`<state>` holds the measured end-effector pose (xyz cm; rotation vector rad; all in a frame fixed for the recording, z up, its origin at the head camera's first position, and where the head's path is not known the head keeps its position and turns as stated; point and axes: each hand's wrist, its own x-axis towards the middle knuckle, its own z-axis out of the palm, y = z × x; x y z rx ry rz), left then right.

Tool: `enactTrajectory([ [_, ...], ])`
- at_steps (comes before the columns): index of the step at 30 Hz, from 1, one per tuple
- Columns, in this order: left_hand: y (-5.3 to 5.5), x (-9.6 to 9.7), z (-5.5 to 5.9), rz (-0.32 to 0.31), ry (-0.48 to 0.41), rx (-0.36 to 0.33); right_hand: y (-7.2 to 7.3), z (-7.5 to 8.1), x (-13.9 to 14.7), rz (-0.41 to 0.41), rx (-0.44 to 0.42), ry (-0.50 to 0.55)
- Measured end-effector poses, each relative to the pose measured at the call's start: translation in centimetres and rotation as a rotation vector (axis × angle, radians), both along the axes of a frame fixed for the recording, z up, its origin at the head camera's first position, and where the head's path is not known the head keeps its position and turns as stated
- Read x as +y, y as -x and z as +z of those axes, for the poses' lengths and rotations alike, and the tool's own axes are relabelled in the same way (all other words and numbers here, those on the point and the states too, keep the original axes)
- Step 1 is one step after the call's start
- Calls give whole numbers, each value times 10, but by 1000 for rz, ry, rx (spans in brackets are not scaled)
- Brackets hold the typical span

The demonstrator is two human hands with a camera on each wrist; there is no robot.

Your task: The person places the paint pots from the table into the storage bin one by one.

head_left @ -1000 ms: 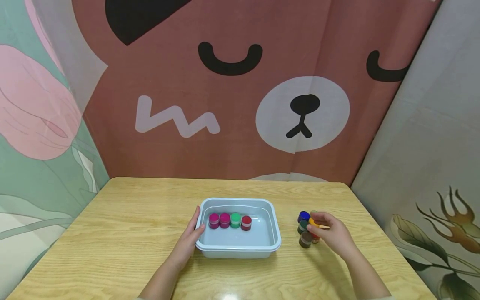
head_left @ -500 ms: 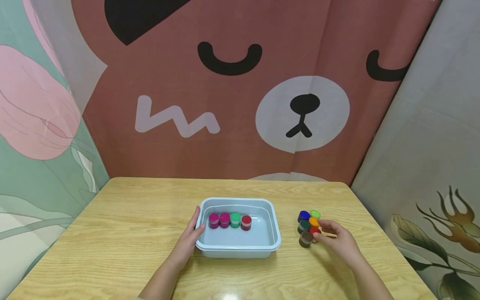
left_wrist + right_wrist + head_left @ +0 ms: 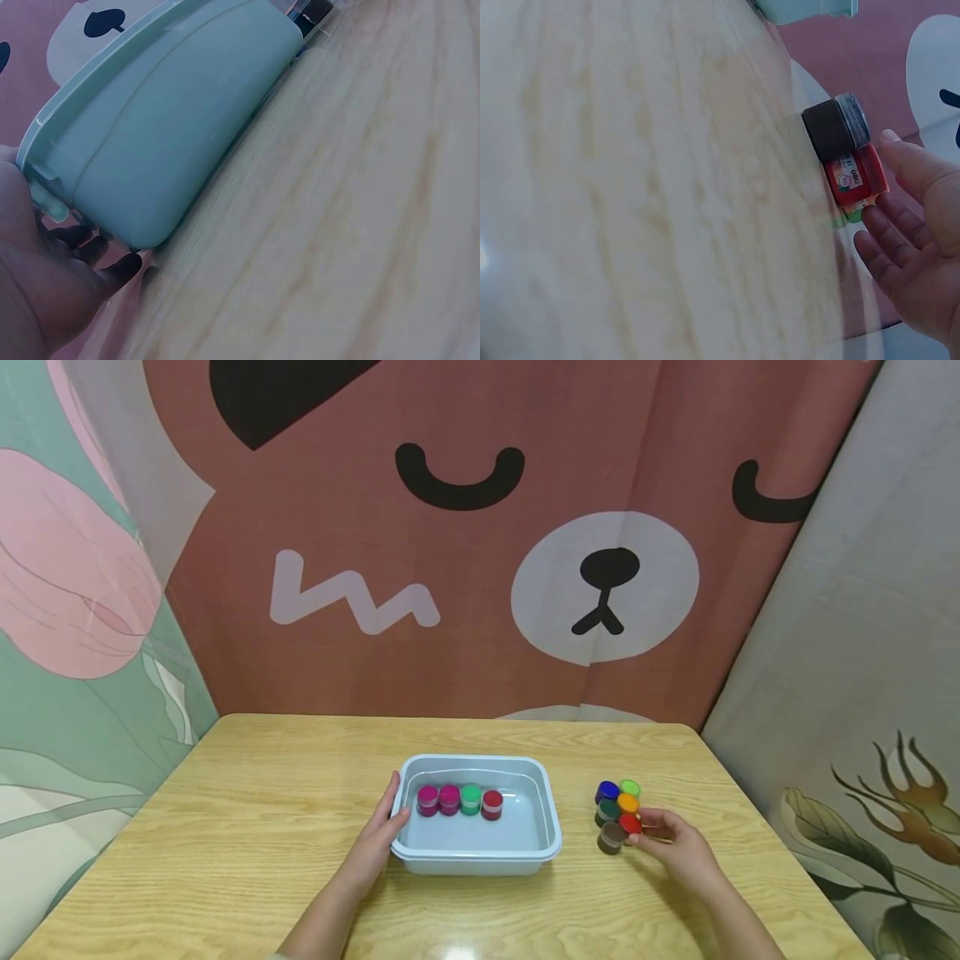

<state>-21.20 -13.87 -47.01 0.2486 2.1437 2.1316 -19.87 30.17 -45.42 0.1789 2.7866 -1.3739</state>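
Observation:
My left hand grips the left end of a pale blue plastic tray, thumb over the rim and fingers along the outer wall. Inside stand two magenta paint jars, a green jar and a red jar. To the right of the tray, my right hand pinches another red paint jar between thumb and fingers. This jar stands in a tight cluster with a brown jar, a dark green jar, an orange jar, a blue jar and a lime jar.
The wooden table carries the tray near its middle. A curtain with a bear print hangs behind the table's far edge. Another curtain hangs at the right side.
My right hand has moved back toward me, from the orange jar to the red one, uncovering the lime and orange jars. My left hand and the tray stay in place.

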Motion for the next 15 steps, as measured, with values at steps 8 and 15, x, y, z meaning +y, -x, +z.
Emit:
enactTrajectory([
  [8,-1,0,1,11,11,-2,5,-9,4,10,19,-13],
  [15,-1,-1,0,9,13,-7,7,-13,3,-2,42,-35],
])
